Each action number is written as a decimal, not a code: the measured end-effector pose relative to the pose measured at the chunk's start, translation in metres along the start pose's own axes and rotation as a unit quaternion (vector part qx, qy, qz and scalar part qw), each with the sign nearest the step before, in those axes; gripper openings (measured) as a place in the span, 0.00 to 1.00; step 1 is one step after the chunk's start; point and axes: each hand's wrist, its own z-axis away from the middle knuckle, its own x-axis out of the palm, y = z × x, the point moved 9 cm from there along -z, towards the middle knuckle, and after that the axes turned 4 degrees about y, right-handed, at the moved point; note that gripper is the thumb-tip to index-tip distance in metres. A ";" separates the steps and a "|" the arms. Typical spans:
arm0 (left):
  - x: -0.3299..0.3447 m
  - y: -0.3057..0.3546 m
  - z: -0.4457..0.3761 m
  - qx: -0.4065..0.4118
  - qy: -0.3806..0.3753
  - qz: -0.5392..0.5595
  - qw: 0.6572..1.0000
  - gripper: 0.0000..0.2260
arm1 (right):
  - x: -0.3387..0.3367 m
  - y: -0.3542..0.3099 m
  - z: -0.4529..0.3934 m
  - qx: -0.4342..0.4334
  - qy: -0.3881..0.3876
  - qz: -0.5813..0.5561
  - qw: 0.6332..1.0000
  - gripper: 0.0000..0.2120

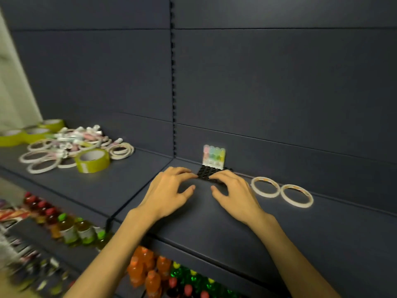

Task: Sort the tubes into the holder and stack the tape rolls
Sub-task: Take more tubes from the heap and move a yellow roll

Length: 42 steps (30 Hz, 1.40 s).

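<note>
A black tube holder (pixel 205 174) with rows of round sockets lies on the dark shelf near the back wall. Several pastel tubes (pixel 214 155) stand in its rear row. My left hand (pixel 169 193) holds the holder's left edge with curled fingers. My right hand (pixel 233 191) holds its right edge the same way. Two thin white tape rolls (pixel 265 187) (pixel 296 195) lie flat side by side to the right. At far left is a pile of loose tubes (pixel 79 137), thin white rolls (pixel 41 162) and a wide yellow-green tape roll (pixel 92 161).
More yellow-green tape rolls (pixel 32 133) sit at the shelf's far left end. The dark shelf (pixel 236 229) has a seam near its middle. Below it, lower shelves hold rows of drink bottles (pixel 73 229), orange ones (pixel 150 269) among them.
</note>
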 end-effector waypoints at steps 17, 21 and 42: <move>-0.184 -0.309 0.153 -0.127 0.038 -0.051 0.990 0.16 | 0.225 -0.276 -0.097 -0.073 -0.049 -0.047 0.995 0.12; -0.209 -0.369 0.173 -0.146 0.031 -0.050 0.988 0.18 | 0.265 -0.315 -0.119 -0.065 -0.047 -0.056 0.995 0.12; -0.263 -0.644 0.111 -0.131 0.001 -0.071 0.989 0.14 | 0.436 -0.421 -0.321 -0.055 0.001 -0.077 0.996 0.10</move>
